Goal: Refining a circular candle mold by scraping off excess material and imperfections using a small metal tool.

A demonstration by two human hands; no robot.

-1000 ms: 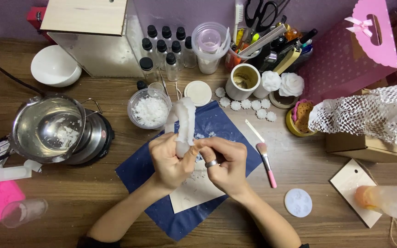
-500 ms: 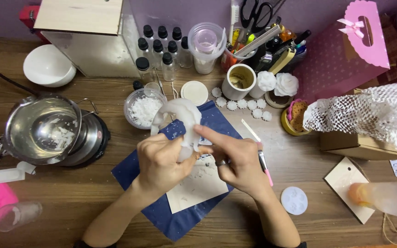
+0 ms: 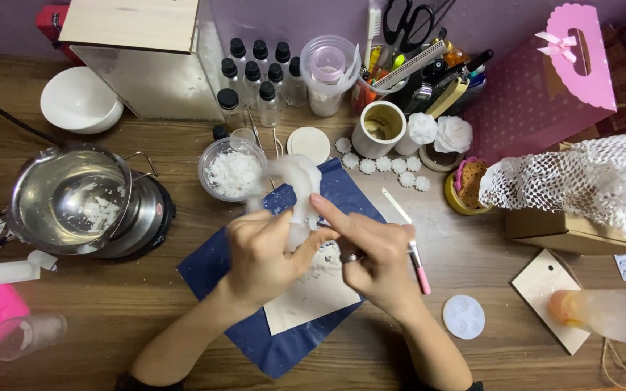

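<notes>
Both hands, left [image 3: 262,253] and right [image 3: 374,257], meet, fingers pinching.

A crowded wooden craft table seen from above, against a purple wall.

The wooden table [image 3: 146,318] is brown with a visible grain and it fills almost all the view. Behind its far edge stands a purple wall [image 3: 291,18]. At the back left there is a light wooden box [image 3: 135,29], and at the back right a pink gift bag [image 3: 545,80] with white dots. A brown cardboard box [image 3: 581,228] sits at the right side. The light is soft and even, with weak shadows.
</notes>
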